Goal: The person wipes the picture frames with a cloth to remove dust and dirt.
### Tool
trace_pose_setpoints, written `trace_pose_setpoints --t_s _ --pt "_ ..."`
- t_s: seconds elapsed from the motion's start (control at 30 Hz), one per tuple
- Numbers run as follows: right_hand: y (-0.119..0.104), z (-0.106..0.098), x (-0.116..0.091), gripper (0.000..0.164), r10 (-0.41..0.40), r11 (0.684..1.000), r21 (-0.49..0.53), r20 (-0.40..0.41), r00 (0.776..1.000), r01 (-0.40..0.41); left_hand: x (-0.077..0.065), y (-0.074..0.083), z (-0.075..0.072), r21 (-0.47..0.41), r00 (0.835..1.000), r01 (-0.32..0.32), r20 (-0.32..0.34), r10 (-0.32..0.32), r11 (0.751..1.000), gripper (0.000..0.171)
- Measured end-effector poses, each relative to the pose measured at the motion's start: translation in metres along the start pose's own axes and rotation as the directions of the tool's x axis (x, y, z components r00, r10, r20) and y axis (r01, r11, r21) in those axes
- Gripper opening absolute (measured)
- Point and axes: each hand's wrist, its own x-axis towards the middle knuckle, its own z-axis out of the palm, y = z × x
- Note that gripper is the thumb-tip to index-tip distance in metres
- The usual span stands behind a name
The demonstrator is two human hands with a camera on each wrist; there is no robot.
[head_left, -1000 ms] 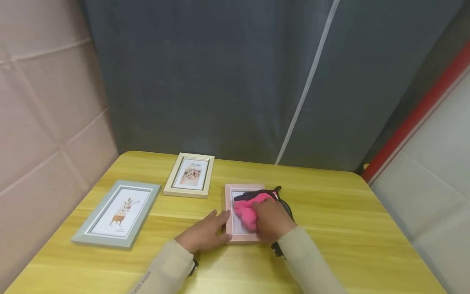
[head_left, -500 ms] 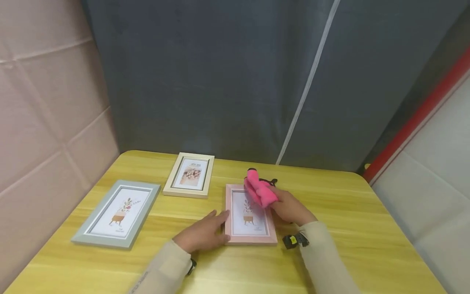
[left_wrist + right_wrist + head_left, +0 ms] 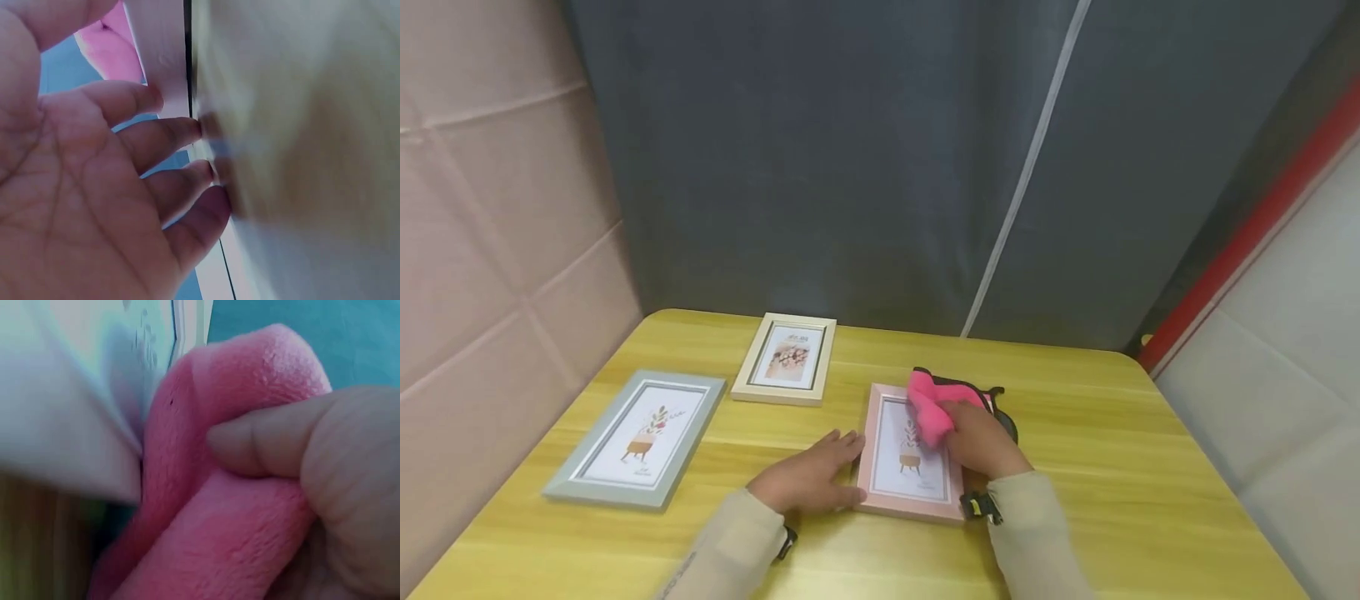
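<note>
A pink picture frame (image 3: 912,505) lies flat on the table, its print of a plant in a brown pot facing up. My right hand (image 3: 981,440) grips a bunched pink cloth (image 3: 931,412) with dark edging over the frame's upper right part. The thumb presses into the fluffy cloth (image 3: 219,525) in the right wrist view. At the frame's left side rests my left hand (image 3: 812,477), fingertips and thumb at the edge. In the left wrist view the left hand's fingers (image 3: 181,187) are slightly bent and hold nothing.
A grey-green picture frame (image 3: 567,486) lies at the left of the wooden table (image 3: 1112,467). Farther back is a smaller cream frame (image 3: 829,357). A dark curtain (image 3: 820,167) hangs behind the table, with pale walls on both sides.
My right hand has shifted the cloth off the frame's middle, up to its upper edge, then slightly down again. The pink frame has slid a little toward me and tilted slightly. My left hand stays beside it.
</note>
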Motion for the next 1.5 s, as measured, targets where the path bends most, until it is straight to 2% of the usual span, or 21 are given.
trace_pose_setpoints --t_s 0.13,0.27,0.37,0.47,0.6,0.67,0.73,0.8,0.9,1.1,1.2,1.33,1.43,1.5 --pt "-0.017 0.013 0.006 0.038 -0.005 0.999 -0.053 0.011 1.0 0.005 0.001 0.002 0.002 0.017 1.0 0.001 0.002 -0.001 1.0 0.081" --pt "-0.036 0.021 0.011 0.04 -0.097 0.989 -0.105 0.055 0.994 0.103 0.0 0.004 0.001 0.031 1.0 0.021 -0.007 -0.021 0.999 0.079" --pt "-0.04 0.021 0.012 0.042 -0.183 0.978 -0.08 0.11 0.977 0.192 0.0 0.006 0.0 0.033 1.0 0.016 -0.013 -0.016 0.999 0.078" --pt "-0.036 0.016 0.01 0.042 -0.213 0.977 0.048 0.147 0.966 0.208 0.001 0.007 0.001 0.02 1.0 0.011 -0.017 -0.011 1.0 0.079" --pt "-0.026 0.002 0.004 0.034 -0.157 0.981 0.125 0.057 0.986 0.149 0.0 0.009 0.003 0.016 1.0 0.013 -0.018 -0.012 1.0 0.078" --pt "-0.021 -0.004 0.002 0.033 -0.112 0.992 0.063 -0.013 0.994 0.112 0.0 0.009 0.004 0.032 1.0 0.007 -0.016 -0.006 0.999 0.077" --pt "-0.017 -0.008 0.0 0.035 -0.062 0.998 0.0 -0.048 0.997 0.062 0.0 0.01 0.003 0.047 1.0 0.001 -0.015 0.0 0.999 0.074" --pt "-0.013 -0.007 0.001 0.035 -0.014 1.0 -0.026 -0.034 0.999 0.013 0.001 0.01 0.003 0.063 1.0 -0.008 -0.014 0.009 0.998 0.073" --pt "-0.01 0.0 0.004 0.034 -0.004 0.998 -0.056 0.0 1.0 0.004 0.001 0.011 0.002 0.076 1.0 -0.013 -0.01 0.014 0.997 0.072" --pt "-0.025 0.018 0.011 0.029 -0.1 0.99 -0.098 0.009 0.995 0.1 0.0 0.012 0.002 0.081 1.0 -0.018 -0.001 0.018 0.997 0.07" --pt "-0.033 0.023 0.013 0.031 -0.176 0.98 -0.082 0.046 0.983 0.179 0.0 0.012 0.002 0.082 1.0 -0.021 0.002 0.021 0.996 0.069" --pt "-0.038 0.025 0.013 0.04 -0.29 0.957 -0.001 0.108 0.951 0.291 0.0 0.011 0.001 0.072 1.0 -0.018 0.007 0.017 0.997 0.07" --pt "-0.037 0.02 0.01 0.042 -0.305 0.951 0.097 0.12 0.945 0.295 0.001 0.01 0.001 0.059 1.0 -0.009 0.007 0.009 0.998 0.071" --pt "-0.036 0.014 0.008 0.037 -0.289 0.951 0.145 0.104 0.952 0.273 0.001 0.01 0.001 0.05 1.0 0.0 0.006 0.0 0.999 0.072"
